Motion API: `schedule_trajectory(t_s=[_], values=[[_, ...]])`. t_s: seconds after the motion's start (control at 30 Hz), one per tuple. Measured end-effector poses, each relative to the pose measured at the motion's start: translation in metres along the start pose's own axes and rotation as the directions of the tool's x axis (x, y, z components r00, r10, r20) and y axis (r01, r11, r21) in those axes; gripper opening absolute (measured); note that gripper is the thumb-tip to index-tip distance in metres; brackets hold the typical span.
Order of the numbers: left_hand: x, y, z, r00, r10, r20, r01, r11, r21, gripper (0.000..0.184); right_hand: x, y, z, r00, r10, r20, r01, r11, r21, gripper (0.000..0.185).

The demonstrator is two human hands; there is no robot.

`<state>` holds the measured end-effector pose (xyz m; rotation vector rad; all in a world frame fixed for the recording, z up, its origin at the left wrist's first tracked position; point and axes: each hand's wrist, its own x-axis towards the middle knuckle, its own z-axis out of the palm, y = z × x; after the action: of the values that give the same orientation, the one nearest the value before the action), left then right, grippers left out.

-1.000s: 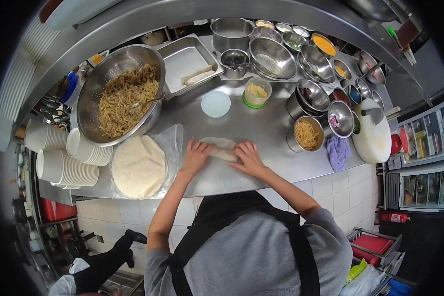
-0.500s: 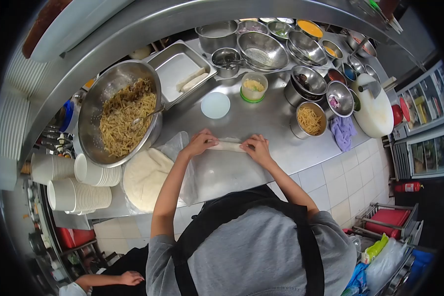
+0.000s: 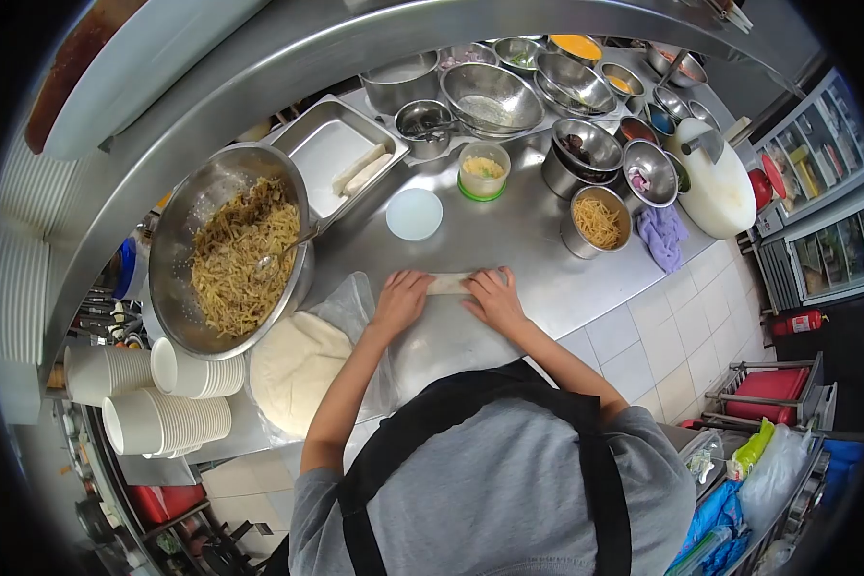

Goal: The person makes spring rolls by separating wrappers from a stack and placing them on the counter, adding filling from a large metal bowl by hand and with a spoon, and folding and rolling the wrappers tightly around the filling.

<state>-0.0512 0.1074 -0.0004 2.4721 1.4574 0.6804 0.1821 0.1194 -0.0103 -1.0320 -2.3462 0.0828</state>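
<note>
A pale, thin-skinned roll (image 3: 448, 283) lies across the steel table in front of me. My left hand (image 3: 402, 300) has its fingers curved over the left end, and my right hand (image 3: 493, 300) grips the right end, its fingers a little spread. Both ends of the roll are hidden under the fingers. Left of my forearm, a stack of round, thin wrappers (image 3: 298, 370) sits on a clear plastic bag (image 3: 355, 305). Two finished pale rolls (image 3: 363, 171) rest in a steel tray (image 3: 309, 144).
A big steel colander (image 3: 170, 226) of cooked shredded filling stands left, near stacked white tubs (image 3: 163, 422). Beyond my hands are a pale round lid (image 3: 415, 214) and a small tub (image 3: 484, 171). A pot of yellow strips (image 3: 597, 226) and a purple cloth (image 3: 661, 237) sit right.
My fingers have gone from pinching the roll's ends to lying over them, hands lower on the roll. The view has shifted slightly, and the other person's hand at lower left is out of sight.
</note>
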Motion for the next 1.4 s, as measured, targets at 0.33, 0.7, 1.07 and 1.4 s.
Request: schedule_trajectory(t_s=[0.33, 0.7, 1.07, 1.4], values=[[0.014, 0.001, -0.021, 0.941, -0.086, 0.326, 0.111, 0.992, -0.06, 0.044, 0.016, 0.035, -0.002, 0.963, -0.069, 0.262, 0.029, 0.988, 0.152, 0.029], [0.021, -0.02, -0.012, 0.967, -0.096, 0.237, 0.14, 0.975, -0.174, 0.048, 0.049, 0.065, -0.001, 0.858, 0.201, 0.472, -0.373, 0.876, 0.306, 0.026], [0.044, 0.011, 0.021, 0.981, -0.1, 0.164, 0.1, 0.995, 0.008, 0.052, 0.031, 0.06, -0.021, 0.934, 0.34, 0.109, -0.352, 0.825, 0.441, 0.029], [0.092, -0.04, -0.056, 0.877, -0.481, -0.015, 0.387, 0.723, -0.572, 0.049, 0.003, 0.043, -0.078, 0.884, 0.467, 0.032, -0.406, 0.731, 0.549, 0.028]])
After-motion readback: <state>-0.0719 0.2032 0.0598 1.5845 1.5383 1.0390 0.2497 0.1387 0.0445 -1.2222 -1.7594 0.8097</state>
